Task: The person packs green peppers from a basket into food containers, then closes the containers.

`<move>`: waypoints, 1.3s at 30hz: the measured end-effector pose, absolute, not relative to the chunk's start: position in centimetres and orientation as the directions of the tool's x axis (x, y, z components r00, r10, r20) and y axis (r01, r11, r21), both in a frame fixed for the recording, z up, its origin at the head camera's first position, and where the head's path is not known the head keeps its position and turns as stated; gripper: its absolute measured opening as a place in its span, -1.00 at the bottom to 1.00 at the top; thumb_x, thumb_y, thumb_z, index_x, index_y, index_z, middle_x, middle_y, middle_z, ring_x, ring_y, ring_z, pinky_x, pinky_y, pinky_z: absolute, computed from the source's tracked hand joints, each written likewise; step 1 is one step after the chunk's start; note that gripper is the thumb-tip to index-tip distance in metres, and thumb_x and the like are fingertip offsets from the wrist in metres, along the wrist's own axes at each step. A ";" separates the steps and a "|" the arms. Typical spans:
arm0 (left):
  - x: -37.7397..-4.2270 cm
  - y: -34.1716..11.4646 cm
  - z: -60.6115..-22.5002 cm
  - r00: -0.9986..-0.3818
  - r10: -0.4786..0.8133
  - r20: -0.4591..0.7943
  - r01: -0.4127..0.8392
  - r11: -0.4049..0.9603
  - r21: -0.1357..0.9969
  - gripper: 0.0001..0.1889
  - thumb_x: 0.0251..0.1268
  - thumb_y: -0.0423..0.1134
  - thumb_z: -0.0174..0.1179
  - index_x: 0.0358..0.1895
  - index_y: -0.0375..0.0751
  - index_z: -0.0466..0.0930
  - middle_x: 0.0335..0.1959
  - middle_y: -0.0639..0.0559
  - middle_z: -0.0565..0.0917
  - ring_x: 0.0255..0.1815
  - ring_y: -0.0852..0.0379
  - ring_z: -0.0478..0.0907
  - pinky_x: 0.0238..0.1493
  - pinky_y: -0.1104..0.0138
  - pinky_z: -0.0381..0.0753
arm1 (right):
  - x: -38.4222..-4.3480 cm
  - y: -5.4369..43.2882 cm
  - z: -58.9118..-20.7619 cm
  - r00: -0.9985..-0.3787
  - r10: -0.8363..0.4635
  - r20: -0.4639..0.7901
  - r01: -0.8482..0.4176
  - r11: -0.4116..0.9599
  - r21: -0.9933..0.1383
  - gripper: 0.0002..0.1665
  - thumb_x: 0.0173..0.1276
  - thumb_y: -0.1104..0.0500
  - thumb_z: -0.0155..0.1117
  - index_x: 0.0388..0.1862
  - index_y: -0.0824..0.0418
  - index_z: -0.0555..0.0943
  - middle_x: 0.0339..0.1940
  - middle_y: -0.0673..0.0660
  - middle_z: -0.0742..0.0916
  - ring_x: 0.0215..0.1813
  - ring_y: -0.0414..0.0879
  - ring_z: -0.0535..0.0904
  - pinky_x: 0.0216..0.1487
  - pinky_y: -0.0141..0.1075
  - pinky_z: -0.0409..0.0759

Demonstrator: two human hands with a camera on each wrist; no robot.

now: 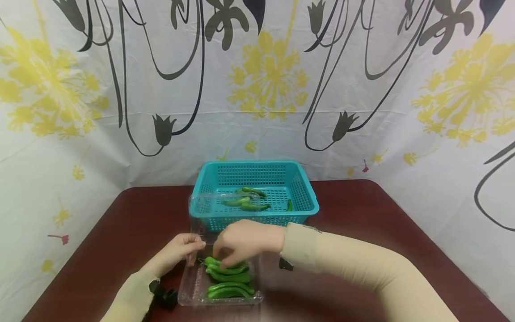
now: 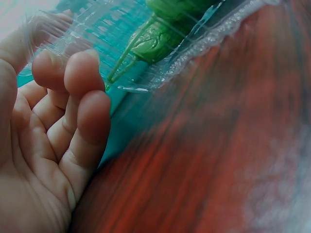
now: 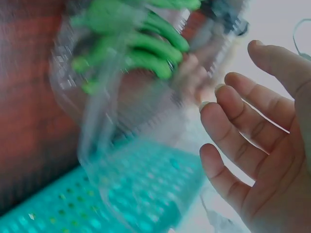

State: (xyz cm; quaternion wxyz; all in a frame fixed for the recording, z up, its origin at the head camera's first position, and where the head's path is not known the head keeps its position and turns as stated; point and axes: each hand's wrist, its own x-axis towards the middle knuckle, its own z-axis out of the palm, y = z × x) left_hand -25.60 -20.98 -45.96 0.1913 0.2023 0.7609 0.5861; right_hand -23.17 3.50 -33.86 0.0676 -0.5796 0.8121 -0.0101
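- Green peppers (image 1: 230,277), lying in the container: curved, glossy, wrinkled near the stem; probably light, firm, slippery; best gripped mid-body.
- Clear container (image 1: 197,286): thin ridged plastic, lid raised; likely flexible, held by its rim.
- Left hand (image 1: 181,250): pinching container's edge.
- Right hand (image 1: 241,239): fingers parted, empty, above peppers.
- Teal basket (image 1: 255,175): perforated, more peppers inside.
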 end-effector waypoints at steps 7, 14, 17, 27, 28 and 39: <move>-25.5 -21.1 -46.0 -0.842 0.538 -0.049 0.084 0.219 0.972 -0.67 0.44 -0.18 0.11 -0.38 -0.42 0.47 -0.71 0.07 0.46 -0.64 0.12 0.51 -0.50 0.26 0.54 | -24.2 4.7 -31.2 -0.241 -0.943 0.229 -0.970 0.232 -0.069 -0.83 0.39 -0.02 0.26 -0.25 0.02 0.71 -0.34 -0.16 0.70 -0.35 -0.43 0.51 -0.30 -0.58 0.44; -25.5 -21.0 -45.6 -0.846 0.531 -0.053 0.083 0.228 0.970 -0.66 0.42 -0.16 0.13 -0.39 -0.43 0.45 -0.70 0.06 0.45 -0.65 0.12 0.50 -0.52 0.26 0.54 | -26.2 6.5 -28.1 -0.232 -0.784 0.576 -0.973 0.196 -0.125 -0.76 0.38 0.17 0.27 -0.54 0.06 0.62 -0.59 -0.14 0.56 -0.56 -0.39 0.33 -0.44 -0.46 0.36; -25.5 -21.0 -45.6 -0.846 0.530 -0.054 0.082 0.229 0.970 -0.62 0.42 -0.15 0.14 -0.38 -0.50 0.42 -0.70 0.04 0.45 -0.65 0.12 0.50 -0.52 0.25 0.54 | -27.3 7.3 -27.2 -0.301 -0.738 0.604 -0.953 0.247 -0.174 -0.65 0.41 0.20 0.22 -0.63 0.08 0.54 -0.66 -0.14 0.46 -0.62 -0.33 0.24 -0.47 -0.38 0.31; -25.2 -21.0 -46.0 -0.840 0.543 -0.023 0.104 0.202 0.974 -0.57 0.41 -0.19 0.14 -0.33 -0.63 0.37 -0.72 0.06 0.45 -0.66 0.16 0.50 -0.54 0.29 0.53 | -31.0 9.3 -27.3 -0.532 -0.650 0.543 -0.845 0.448 -0.292 -0.62 0.47 0.14 0.15 -0.62 0.06 0.52 -0.71 -0.08 0.44 -0.65 -0.20 0.27 -0.46 -0.29 0.33; -25.2 -21.1 -46.0 -0.839 0.544 -0.022 0.101 0.195 0.976 -0.57 0.42 -0.19 0.14 -0.32 -0.64 0.36 -0.72 0.06 0.44 -0.66 0.16 0.50 -0.54 0.29 0.54 | -31.3 9.4 -27.2 -0.556 -0.643 0.526 -0.830 0.469 -0.303 -0.64 0.47 0.13 0.15 -0.59 0.06 0.55 -0.70 -0.08 0.47 -0.64 -0.19 0.29 -0.45 -0.29 0.35; -25.2 -21.2 -46.1 -0.832 0.555 -0.017 0.097 0.175 0.980 -0.57 0.42 -0.20 0.13 -0.29 -0.65 0.36 -0.70 0.05 0.45 -0.65 0.16 0.50 -0.50 0.26 0.56 | -36.2 9.8 -28.4 -0.749 -0.606 0.266 -0.662 0.671 -0.334 -0.79 0.44 0.11 0.20 -0.03 0.09 0.67 -0.15 0.00 0.71 -0.22 -0.20 0.61 -0.16 -0.24 0.56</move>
